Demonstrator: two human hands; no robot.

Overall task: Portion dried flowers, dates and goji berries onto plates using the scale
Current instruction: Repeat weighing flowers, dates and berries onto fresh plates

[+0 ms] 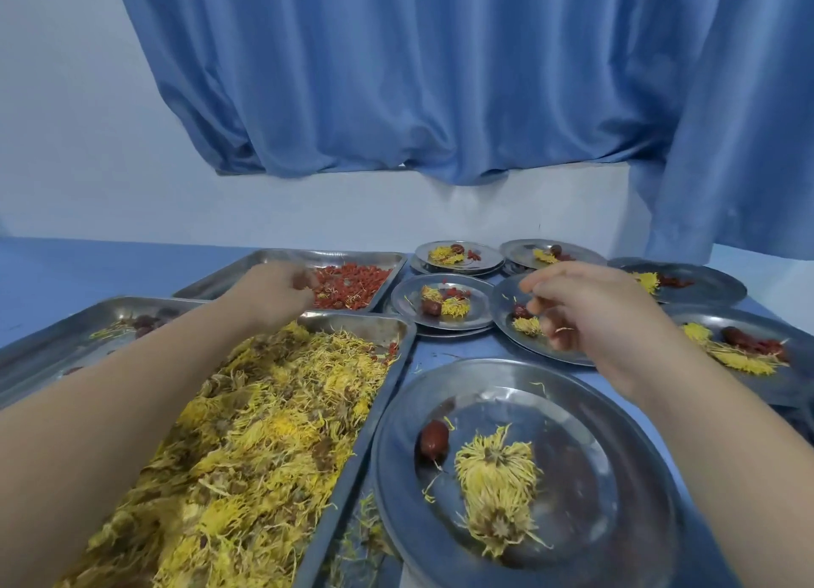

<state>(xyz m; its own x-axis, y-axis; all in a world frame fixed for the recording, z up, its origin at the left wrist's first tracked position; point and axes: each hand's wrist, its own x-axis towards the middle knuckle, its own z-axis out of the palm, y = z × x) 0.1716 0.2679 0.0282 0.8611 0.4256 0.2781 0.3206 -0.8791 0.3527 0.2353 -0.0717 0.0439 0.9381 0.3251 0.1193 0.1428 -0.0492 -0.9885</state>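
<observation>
My left hand (279,285) reaches into the goji berry tray (352,259), fingers curled on red goji berries (352,285). My right hand (581,305) hovers over a steel plate (502,305) that holds a date and a yellow flower, its fingers loosely bent with something small and reddish pinched at the tips. The nearest plate (519,473) carries one date (434,440) and dried yellow flowers (497,490). A large tray of dried flowers (246,437) lies under my left forearm. The date tray (66,336) sits at far left.
Several filled plates (442,303) with flowers, dates and berries stand at the back and right on the blue table (66,266). A blue curtain (418,81) hangs against the wall behind. No scale is visible.
</observation>
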